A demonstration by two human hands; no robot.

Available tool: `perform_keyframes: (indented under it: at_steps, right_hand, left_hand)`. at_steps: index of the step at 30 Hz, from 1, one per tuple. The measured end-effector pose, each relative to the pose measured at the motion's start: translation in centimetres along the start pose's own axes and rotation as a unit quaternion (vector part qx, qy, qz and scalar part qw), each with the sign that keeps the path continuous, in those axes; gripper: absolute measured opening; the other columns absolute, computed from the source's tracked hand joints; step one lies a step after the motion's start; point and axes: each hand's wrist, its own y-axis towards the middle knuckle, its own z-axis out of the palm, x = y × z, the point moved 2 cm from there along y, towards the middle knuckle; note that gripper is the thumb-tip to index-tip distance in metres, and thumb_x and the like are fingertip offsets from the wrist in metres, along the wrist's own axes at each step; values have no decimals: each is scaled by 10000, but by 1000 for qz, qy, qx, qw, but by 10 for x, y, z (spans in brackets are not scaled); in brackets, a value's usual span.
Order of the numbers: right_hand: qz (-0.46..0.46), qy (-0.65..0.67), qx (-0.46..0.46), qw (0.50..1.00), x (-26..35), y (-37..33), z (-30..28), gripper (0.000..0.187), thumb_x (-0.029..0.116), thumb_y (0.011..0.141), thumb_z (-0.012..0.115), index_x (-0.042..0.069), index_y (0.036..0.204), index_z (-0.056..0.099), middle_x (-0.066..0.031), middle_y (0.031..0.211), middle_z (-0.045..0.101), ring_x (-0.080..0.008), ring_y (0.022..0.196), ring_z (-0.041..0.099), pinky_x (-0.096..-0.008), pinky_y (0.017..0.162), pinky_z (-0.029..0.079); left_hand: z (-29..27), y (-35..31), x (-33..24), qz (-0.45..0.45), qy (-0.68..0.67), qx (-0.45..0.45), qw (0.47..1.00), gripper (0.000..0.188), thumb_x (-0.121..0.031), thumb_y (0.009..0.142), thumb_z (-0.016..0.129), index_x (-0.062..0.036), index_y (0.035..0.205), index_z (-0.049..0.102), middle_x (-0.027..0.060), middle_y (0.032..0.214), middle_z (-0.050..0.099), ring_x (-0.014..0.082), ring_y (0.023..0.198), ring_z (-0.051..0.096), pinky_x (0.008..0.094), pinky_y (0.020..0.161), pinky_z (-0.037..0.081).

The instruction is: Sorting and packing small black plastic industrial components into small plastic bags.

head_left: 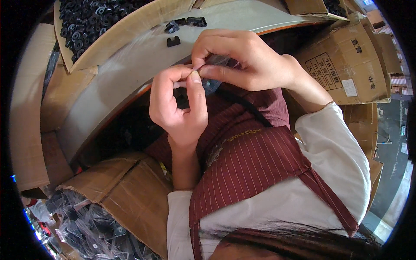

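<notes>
Black plastic forms the notched block [173,42] lying on the pale surface [134,56] just beyond the fingers, its long axis roughly left to right; the right hand [245,56] looks nearer. That hand's thumb and forefinger press together, meeting the pinched tips of the left hand [180,104]; what sits between them is too hidden to tell. More black pieces [197,21] lie farther off, and the open carton's wall [121,41] bounds the left.
</notes>
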Motion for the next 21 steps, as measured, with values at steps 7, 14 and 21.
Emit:
perform_keyframes:
  at_steps: [7, 14, 21]
  right_hand:
    - [-39, -41, -9, 998, 0, 1, 4, 149, 77, 858, 666, -4, 965, 600, -152, 903, 614, -353, 858, 608, -407, 792, 499]
    - [-82, -69, -25, 994, -7, -5, -4, 155, 88, 792, 639, 13, 912, 576, -120, 861, 590, -351, 863, 576, -413, 853, 469]
    - [-32, -39, -30, 998, -3, -12, -16, 84, 4, 807, 620, -7, 882, 585, -84, 876, 596, -268, 830, 596, -499, 1028, 433]
  left_hand:
    - [-1, -2, 1, 7, -9, 9, 1000, 72, 64, 823, 630, 21, 872, 599, 112, 849, 656, 190, 729, 613, 284, 702, 505]
    - [-19, 2, 11, -43, -67, -32, 996, 66, 47, 869, 618, 27, 930, 598, 135, 910, 674, 159, 793, 610, 275, 773, 493]
    - [-20, 3, 9, -98, -179, -45, 978, 71, 10, 907, 605, 34, 968, 579, 152, 952, 669, 126, 759, 585, 273, 754, 505]
